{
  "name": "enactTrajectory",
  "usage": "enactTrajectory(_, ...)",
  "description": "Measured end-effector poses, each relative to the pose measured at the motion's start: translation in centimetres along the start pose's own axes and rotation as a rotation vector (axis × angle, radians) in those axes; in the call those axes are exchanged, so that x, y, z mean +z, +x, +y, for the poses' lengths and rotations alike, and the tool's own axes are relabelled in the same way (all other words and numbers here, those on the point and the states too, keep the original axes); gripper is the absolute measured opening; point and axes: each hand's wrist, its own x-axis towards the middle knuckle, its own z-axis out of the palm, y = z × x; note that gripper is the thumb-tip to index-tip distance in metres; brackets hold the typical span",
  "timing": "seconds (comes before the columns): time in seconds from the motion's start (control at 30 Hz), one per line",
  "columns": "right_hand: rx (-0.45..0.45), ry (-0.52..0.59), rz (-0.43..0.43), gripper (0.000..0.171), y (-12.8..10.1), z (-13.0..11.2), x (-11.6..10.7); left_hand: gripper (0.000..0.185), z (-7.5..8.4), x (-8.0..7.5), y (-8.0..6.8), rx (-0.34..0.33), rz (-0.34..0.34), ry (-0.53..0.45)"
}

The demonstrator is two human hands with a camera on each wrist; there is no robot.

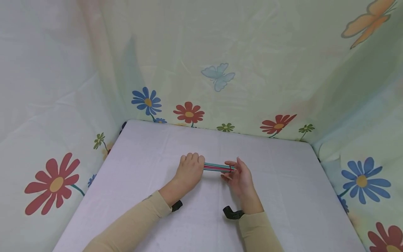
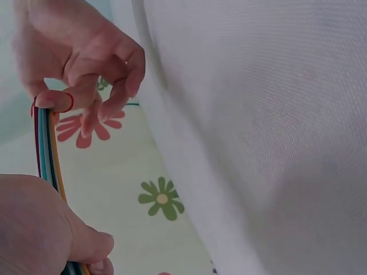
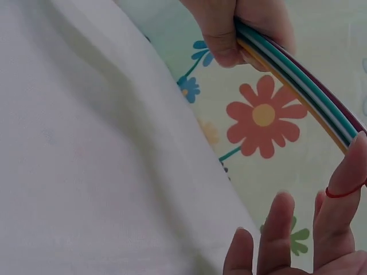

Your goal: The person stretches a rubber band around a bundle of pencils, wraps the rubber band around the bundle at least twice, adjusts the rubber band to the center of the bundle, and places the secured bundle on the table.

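My left hand (image 1: 190, 169) grips a bundle of thin coloured sticks (image 1: 215, 167), its fingers wrapped round one end. Teal, maroon, orange, pale and dark lengths show side by side in the bundle (image 3: 304, 80) in the right wrist view. At the other end, the thumb and a finger of my right hand (image 1: 242, 179) meet the tips. A thin red rubber band (image 2: 71, 102) loops round that finger and shows beside the stick ends too. The other right fingers (image 3: 276, 229) are spread apart from the bundle. Both hands hold it above the table.
The table (image 1: 176, 224) wears a white cloth. Curtains (image 1: 267, 70) printed with flowers and butterflies stand round its back and sides. A black strap end (image 1: 233, 212) sticks out by the right wrist, and another (image 1: 177, 205) by the left.
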Motion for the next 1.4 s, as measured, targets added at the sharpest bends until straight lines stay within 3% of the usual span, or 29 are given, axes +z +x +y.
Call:
enactTrajectory(0.2,-0.084,0.059,0.127,0.030,-0.2,0.7,0.6,0.021,-0.1,0.0,-0.1,-0.025,-0.021,0.004)
enactTrajectory(0.4,-0.216,-0.033,0.176,0.018,-0.5,1.0,0.2,0.020,-0.3,0.1,-0.1,-0.035,-0.034,-0.014)
enactTrajectory(0.53,-0.414,-0.277,0.160,0.015,-0.7,0.8,-0.8,0.019,-0.5,0.1,0.0,-0.050,-0.064,-0.015)
enactTrajectory(0.67,-0.631,-0.624,0.147,0.030,-1.1,0.6,-1.8,0.019,-0.7,0.0,0.1,-0.053,-0.071,-0.005)
enactTrajectory(0.77,-0.786,-0.812,0.126,0.038,-1.3,0.2,-2.2,0.019,-0.8,0.0,0.0,-0.035,-0.058,0.003)
enactTrajectory(0.87,-0.941,-0.921,0.077,0.037,-1.5,-0.1,-2.3,0.021,-0.8,-0.1,-0.1,-0.013,-0.042,0.020)
enactTrajectory(0.97,-1.054,-0.957,0.032,0.034,-1.4,-0.2,-2.3,0.022,-0.7,-0.3,-0.1,0.003,-0.032,0.039)
enactTrajectory(1.23,-1.033,-0.991,-0.008,0.033,-1.2,-0.3,-2.4,0.023,-0.7,-0.1,0.0,0.026,0.004,0.076)
enactTrajectory(1.4,-1.088,-1.060,-0.079,0.029,-1.3,-0.2,-1.7,0.022,-0.4,-0.1,0.0,0.033,0.002,0.072)
